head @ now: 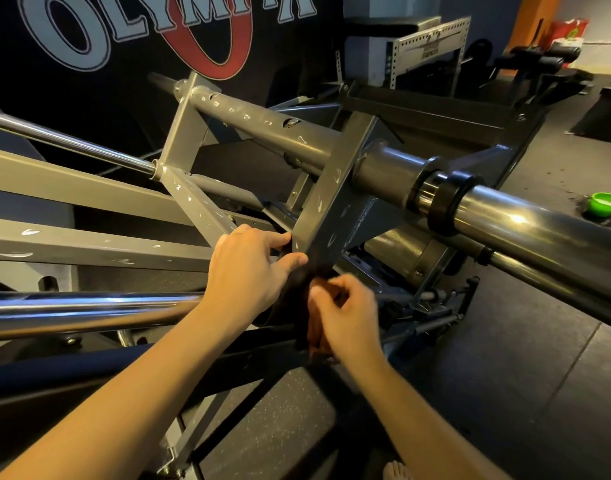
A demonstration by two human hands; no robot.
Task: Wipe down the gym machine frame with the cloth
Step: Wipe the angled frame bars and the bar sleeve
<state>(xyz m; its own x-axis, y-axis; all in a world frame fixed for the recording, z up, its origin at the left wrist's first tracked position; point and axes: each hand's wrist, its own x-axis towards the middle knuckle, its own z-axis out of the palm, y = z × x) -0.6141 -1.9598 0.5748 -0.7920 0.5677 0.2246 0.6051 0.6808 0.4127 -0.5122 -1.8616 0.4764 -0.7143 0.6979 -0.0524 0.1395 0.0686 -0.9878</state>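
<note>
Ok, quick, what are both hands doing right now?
Left hand: gripping the dark cloth at the grey frame bar.
Right hand: pinching the same cloth.
</note>
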